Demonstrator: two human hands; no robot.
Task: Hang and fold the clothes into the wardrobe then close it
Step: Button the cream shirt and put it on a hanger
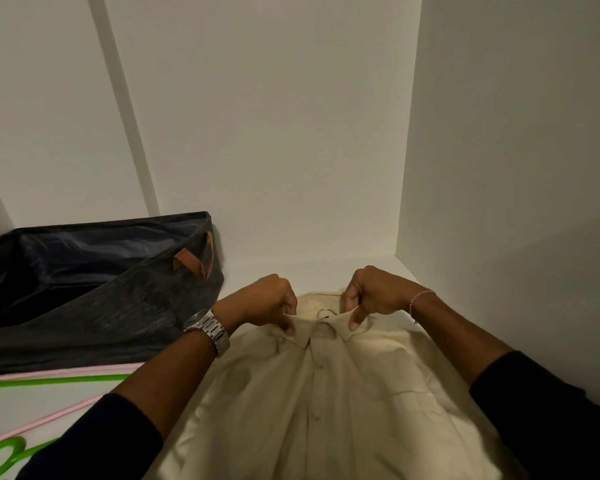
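Observation:
A cream button-up shirt (326, 393) lies flat, front up, on the white wardrobe shelf (274, 271), buttoned down the middle. A thin metal hanger hook (325, 310) shows inside the collar. My left hand (271, 301) pinches the left collar point between thumb and fingers. My right hand (371, 296) pinches the right collar point the same way. Both hands sit at the far end of the shirt, a short gap apart.
A dark fabric storage bin (84, 289) with brown leather handles stands on the shelf to the left, touching my left wrist area. Green (49, 380) and pink (42, 422) plastic hangers lie at the front left. White wardrobe walls close in behind and on the right.

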